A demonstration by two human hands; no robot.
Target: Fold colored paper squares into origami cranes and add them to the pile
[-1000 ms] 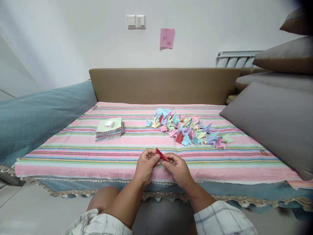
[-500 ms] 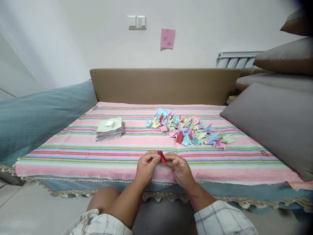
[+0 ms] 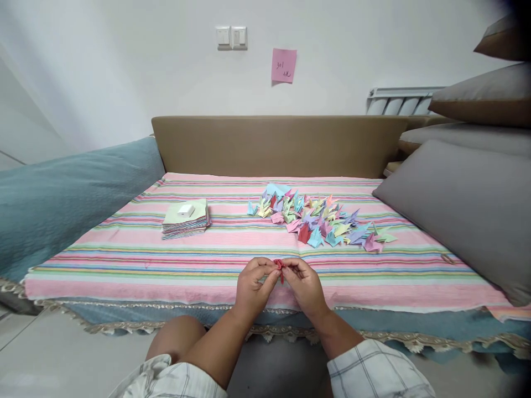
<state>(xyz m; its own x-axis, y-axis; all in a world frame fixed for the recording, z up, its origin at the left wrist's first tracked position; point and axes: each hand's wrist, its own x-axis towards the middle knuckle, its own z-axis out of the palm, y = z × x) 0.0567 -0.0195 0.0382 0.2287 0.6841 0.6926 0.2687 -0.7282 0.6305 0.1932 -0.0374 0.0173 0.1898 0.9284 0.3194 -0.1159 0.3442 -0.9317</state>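
Note:
A small piece of folded red paper (image 3: 279, 265) is held between my two hands, over the front part of the striped cloth. My left hand (image 3: 257, 284) pinches its left side between thumb and fingers. On the other side my right hand (image 3: 305, 284) pinches it too, the fingertips of both hands almost meeting. Much of the paper is hidden by the fingers; a narrow tip points down toward me. Beyond my hands lies a spread of folded paper cranes (image 3: 317, 221) in many colours, with a light blue paper piece (image 3: 277, 189) at its back.
Left of the cranes stands a stack of square paper (image 3: 185, 226) with a small white box (image 3: 186, 210) on top. The striped cloth (image 3: 124, 260) covers the seat. A grey cushion (image 3: 464, 204) leans at the right, and a small brown object (image 3: 448, 258) lies near it.
The red folded paper has been turned and bent between my fingers. My fingertips have come closer together, the right hand now pinching the paper again. The cranes and the stack stay put.

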